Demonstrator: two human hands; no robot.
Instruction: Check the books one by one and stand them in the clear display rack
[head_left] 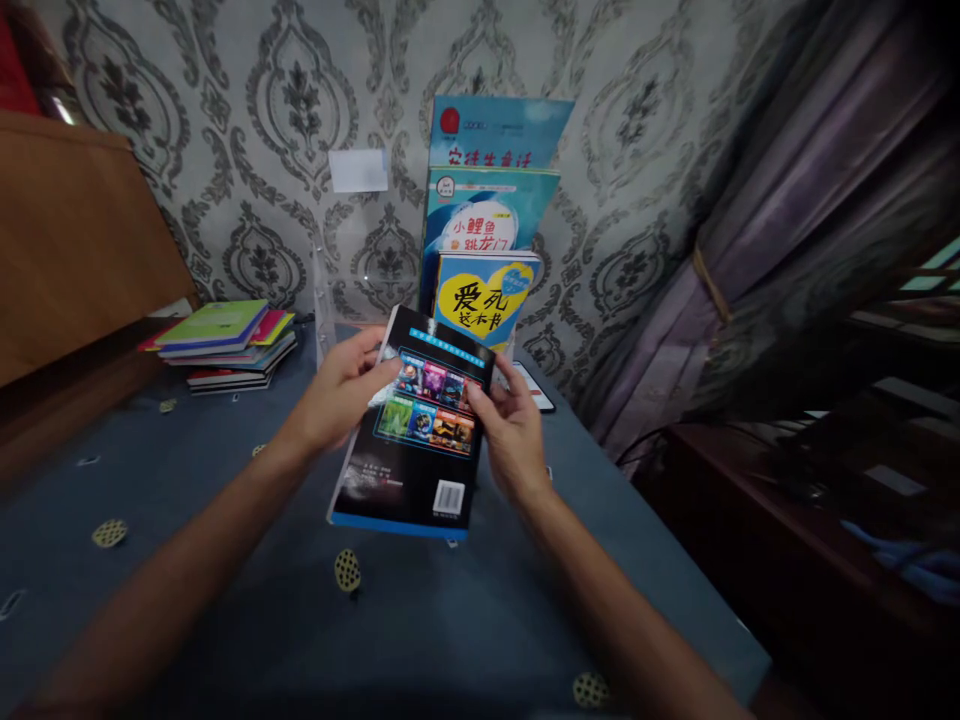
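Between my two hands is a black book (427, 425) with rows of small colourful pictures, a barcode near its lower right corner and a blue strip along its bottom. My left hand (345, 390) grips its left edge, thumb on the cover. On the right edge, my right hand (514, 425) is closed with its thumb on the cover too. Just beyond stand a blue book with a yellow heart (480, 300), a teal book (491, 205) and a taller blue book (499, 130), upright one behind another. They appear to be in a clear holder (322, 310), partly hidden.
A stack of books (229, 340) lies at the table's left rear. Behind the right hand is a phone (536, 388). The dark blue tablecloth (270, 600) reaches a patterned wall (300, 110). A wooden panel (75, 240) stands left, a tied curtain (720, 250) right.
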